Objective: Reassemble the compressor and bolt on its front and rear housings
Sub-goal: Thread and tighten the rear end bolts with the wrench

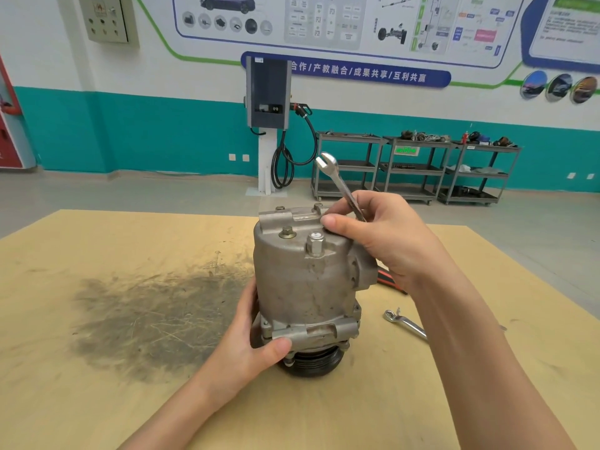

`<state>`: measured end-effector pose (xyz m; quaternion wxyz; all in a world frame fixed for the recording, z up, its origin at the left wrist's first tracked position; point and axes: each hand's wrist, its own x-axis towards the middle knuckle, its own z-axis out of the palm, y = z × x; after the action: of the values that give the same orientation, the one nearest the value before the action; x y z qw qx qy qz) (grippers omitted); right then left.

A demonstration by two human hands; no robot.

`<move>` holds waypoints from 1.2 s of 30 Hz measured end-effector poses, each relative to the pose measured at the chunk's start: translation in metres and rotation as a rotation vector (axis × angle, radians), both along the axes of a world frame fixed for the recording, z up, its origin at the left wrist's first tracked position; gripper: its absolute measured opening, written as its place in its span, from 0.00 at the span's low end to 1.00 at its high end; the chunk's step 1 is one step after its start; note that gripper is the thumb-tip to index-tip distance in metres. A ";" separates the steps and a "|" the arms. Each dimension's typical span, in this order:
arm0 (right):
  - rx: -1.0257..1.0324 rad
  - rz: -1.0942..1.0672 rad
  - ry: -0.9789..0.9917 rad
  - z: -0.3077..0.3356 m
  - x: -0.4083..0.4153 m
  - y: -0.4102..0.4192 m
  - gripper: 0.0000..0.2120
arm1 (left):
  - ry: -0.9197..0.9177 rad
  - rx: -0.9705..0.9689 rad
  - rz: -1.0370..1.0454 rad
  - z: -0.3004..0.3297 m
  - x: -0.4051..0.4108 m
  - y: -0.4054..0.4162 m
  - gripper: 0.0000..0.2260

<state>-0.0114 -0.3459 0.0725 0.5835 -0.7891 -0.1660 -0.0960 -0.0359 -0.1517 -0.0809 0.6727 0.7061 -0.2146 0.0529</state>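
Grey compressor (308, 287) upright — left hand (256, 345) grips base; right hand (383, 241) pinches wrench (341, 186), lower end hidden.

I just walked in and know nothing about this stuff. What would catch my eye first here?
Most striking is the grey metal compressor standing upright on its black pulley mid-table, gripped low by the left hand. The right hand rests on its top, holding an open-ended wrench that points upward. A big dark smudge stains the wooden table to the left, and another wrench lies on the right.
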 end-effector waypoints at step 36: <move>0.062 0.167 0.068 0.004 -0.001 -0.009 0.09 | 0.010 -0.001 -0.009 0.008 -0.004 -0.001 0.53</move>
<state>-0.0128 -0.3551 0.0764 0.6191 -0.7568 -0.2082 -0.0255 -0.0400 -0.1529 -0.0734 0.6745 0.7049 -0.2145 0.0465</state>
